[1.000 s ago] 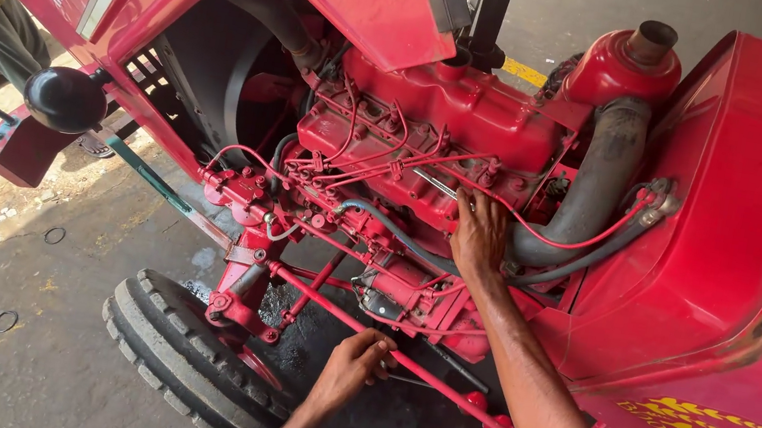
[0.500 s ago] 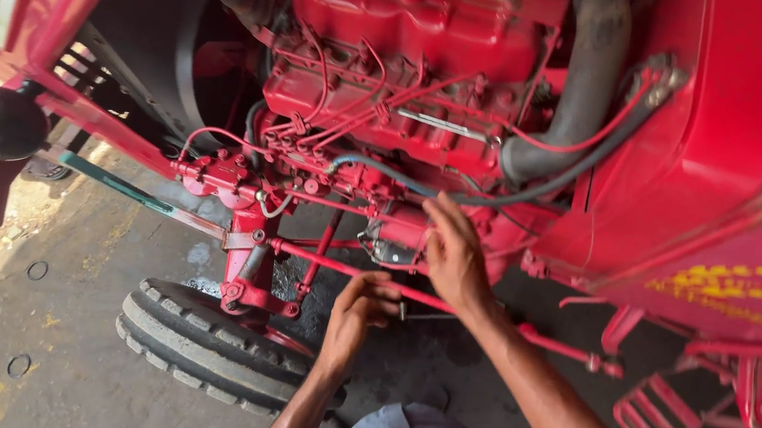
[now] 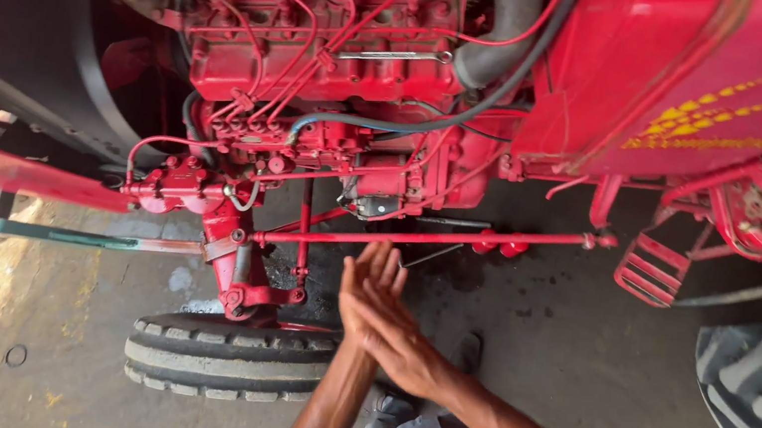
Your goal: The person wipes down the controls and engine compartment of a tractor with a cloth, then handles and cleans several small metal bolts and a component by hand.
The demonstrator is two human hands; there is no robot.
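Now, from the head camera, I see both hands pulled back from the red tractor engine (image 3: 326,45). Half a second ago the right hand rested on the engine's lower fittings and the left hand sat near the long red rod (image 3: 428,238); now neither touches any part of the machine.

My left hand (image 3: 368,288) and right hand (image 3: 394,332) are pressed flat together, palm against palm, fingers straight and spread only slightly, holding nothing. They hover just below the rod and in front of the injection pump (image 3: 378,168) with its thin red pipes.

Below and to the left lies the front tyre (image 3: 224,357) on the stained concrete floor (image 3: 562,352). A red footstep (image 3: 651,270) hangs at right, well apart from both hands.
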